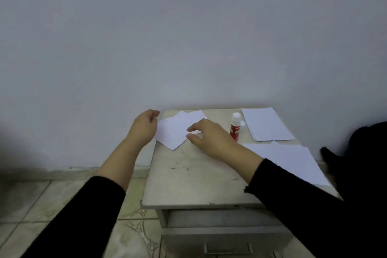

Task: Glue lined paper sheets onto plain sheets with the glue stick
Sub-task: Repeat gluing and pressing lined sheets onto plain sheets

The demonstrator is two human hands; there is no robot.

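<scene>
Your right hand (pixel 211 139) reaches over the small sheets (pixel 178 130) at the far left of the worktop (pixel 188 180). Its fingers (pixel 193 128) are spread a little and only loosely bent, with the tips at the near right edge of the pile; whether they press the paper or hover just above it cannot be told from here. Your left hand (pixel 144 126) sits at the pile's left edge, fingers curled inward toward the paper, though the blur hides whether they actually pinch a corner. With one hand on each side, you look to be squaring or smoothing the pile so the pieces lie flat on one another.

The pile itself is fanned, with corners pointing different ways (so the sheets are not aligned). No ruled lines can be made out on any of them.

Just right of your right hand stands the glue stick (pixel 235 126), upright, red body, with a white cap (pixel 243 123) lying beside it; it is within easy reach. Further right, a neat stack of paper (pixel 267 124) rests against the wall edge, and nearer you lies another large sheet (pixel 293 163), partly under your right sleeve (pixel 303 195).
</scene>
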